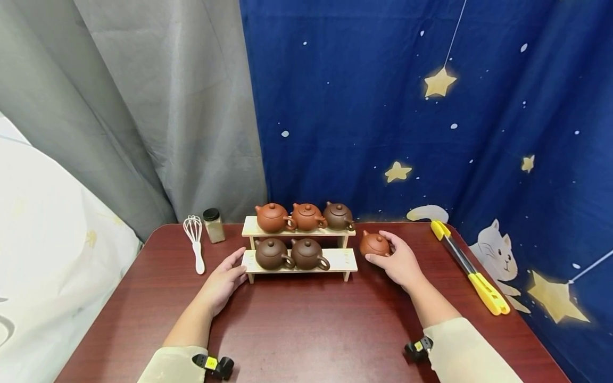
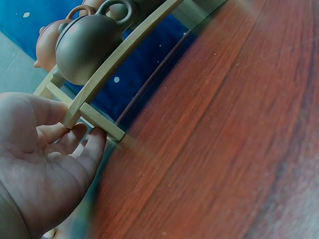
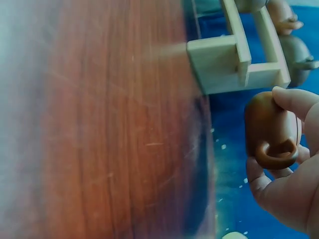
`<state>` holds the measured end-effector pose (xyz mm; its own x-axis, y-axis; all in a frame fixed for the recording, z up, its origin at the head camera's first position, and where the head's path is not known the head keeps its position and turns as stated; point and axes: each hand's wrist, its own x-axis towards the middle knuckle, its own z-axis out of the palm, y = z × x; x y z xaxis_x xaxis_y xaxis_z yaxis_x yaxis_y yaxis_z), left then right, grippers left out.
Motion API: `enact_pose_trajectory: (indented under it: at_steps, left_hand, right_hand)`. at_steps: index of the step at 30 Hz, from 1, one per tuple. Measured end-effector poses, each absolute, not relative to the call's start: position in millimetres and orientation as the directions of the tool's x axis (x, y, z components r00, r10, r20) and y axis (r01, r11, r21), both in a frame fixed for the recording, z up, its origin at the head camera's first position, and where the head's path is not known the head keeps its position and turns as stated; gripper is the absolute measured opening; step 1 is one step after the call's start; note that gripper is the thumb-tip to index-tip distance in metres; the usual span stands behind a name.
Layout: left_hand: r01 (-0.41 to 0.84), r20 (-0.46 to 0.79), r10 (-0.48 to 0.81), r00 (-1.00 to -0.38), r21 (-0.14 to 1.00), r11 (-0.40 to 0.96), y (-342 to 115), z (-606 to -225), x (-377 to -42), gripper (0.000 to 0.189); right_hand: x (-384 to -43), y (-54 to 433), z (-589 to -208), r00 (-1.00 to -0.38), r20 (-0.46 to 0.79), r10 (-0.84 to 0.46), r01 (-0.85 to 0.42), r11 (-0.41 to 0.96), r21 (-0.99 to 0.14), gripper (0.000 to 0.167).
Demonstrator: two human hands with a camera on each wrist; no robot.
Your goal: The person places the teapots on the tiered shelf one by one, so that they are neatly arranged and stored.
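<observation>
– What stood around on the desk?

– A two-step wooden rack with five teapots, three up top and two below. Yellow tongs lay well to the right; a whisk and a spice jar sat to the left.

– And the hands?

– The right hand had its grip curled round a small brown teapot, just beside the rack's right end. The left hand lay with loose, straight fingers touching the rack's lower left corner, holding nothing.
</observation>
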<state>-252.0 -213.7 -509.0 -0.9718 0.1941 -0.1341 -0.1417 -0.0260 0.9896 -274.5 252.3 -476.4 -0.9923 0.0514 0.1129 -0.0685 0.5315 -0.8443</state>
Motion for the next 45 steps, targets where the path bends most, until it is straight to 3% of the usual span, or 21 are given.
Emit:
enact_pose_trajectory:
  at_steps: [17, 45]
  left_hand:
    - [-0.137, -0.131, 0.194, -0.972, 0.99, -0.019, -213.3, -508.2, -251.7, 0.067]
    - [-0.136, -0.131, 0.185, -0.974, 0.99, -0.02, -213.1, -507.0, -250.9, 0.068]
  right_hand:
    - [-235.2, 223.6, -450.3, -0.983, 0.178, -0.05, -0.181, 0.453, -0.873, 0.081]
    - [-259.4, 180.1, -466.5, -0.978, 0.16, -0.131, -0.201, 0.424, -0.883, 0.08]
